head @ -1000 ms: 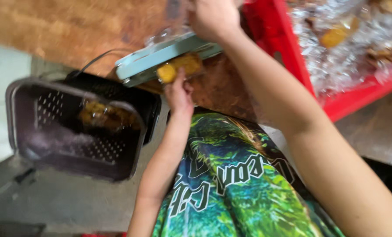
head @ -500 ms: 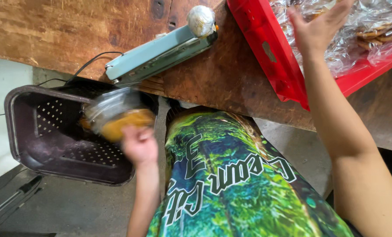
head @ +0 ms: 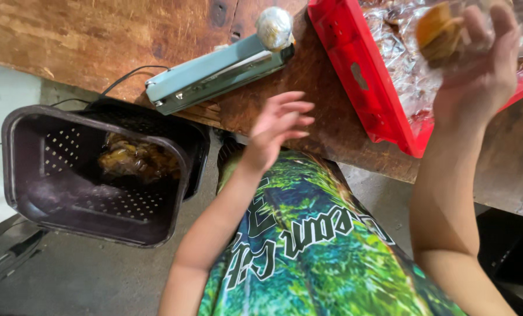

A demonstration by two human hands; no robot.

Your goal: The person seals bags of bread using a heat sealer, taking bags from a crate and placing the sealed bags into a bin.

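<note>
My left hand (head: pixel 278 127) is open and empty, fingers spread, hovering over the wooden table's front edge just right of the grey-green bag sealer (head: pixel 214 73). My right hand (head: pixel 478 70) is raised above the red tray (head: pixel 367 76) and grips a clear bag with a yellow-brown snack (head: pixel 440 32) inside. A dark perforated basket (head: pixel 33 175) stands on the floor at the left, with sealed bags of yellow snacks (head: pixel 136 159) lying in it.
The red tray holds several more clear bags of snacks (head: pixel 399 55). A round foil-wrapped knob (head: pixel 275 26) sits at the sealer's right end, and a black cable (head: pixel 124 79) runs from its left end. The wooden table (head: pixel 97 35) spans the top.
My left hand has dropped its sealed bag into the basket and come back up to the table edge, empty. My right hand has picked a bag out of the red tray.
</note>
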